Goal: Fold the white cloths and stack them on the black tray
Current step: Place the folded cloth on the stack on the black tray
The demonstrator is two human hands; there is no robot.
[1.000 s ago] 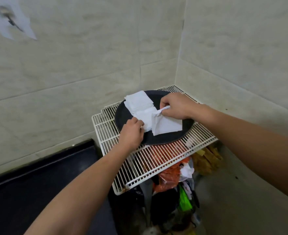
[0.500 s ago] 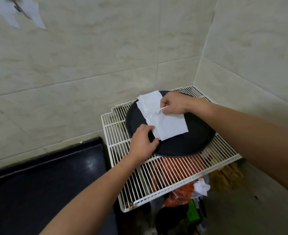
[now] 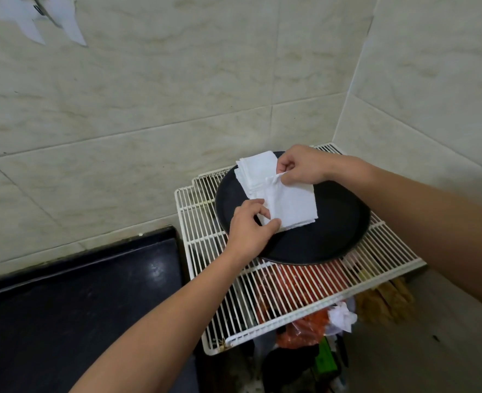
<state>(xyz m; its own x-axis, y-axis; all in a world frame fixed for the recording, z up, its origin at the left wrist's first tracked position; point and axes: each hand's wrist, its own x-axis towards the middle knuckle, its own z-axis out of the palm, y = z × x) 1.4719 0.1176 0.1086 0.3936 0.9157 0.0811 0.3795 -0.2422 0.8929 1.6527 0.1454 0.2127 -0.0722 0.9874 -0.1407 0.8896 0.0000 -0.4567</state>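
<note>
A round black tray sits on a white wire rack in the corner. On the tray's far left side lies a stack of folded white cloths. A single white cloth lies in front of the stack, partly over it. My left hand pinches that cloth's near left corner. My right hand pinches its far edge, which is bunched and slightly lifted.
The white wire rack reaches to the tiled walls behind and to the right. A black countertop lies to the left. Under the rack are red and orange bags and other clutter.
The camera view has shifted, so the tray sits further right in frame. My left hand now pinches the cloth's near corner with the fingers spread; my right hand still holds the far edge.
</note>
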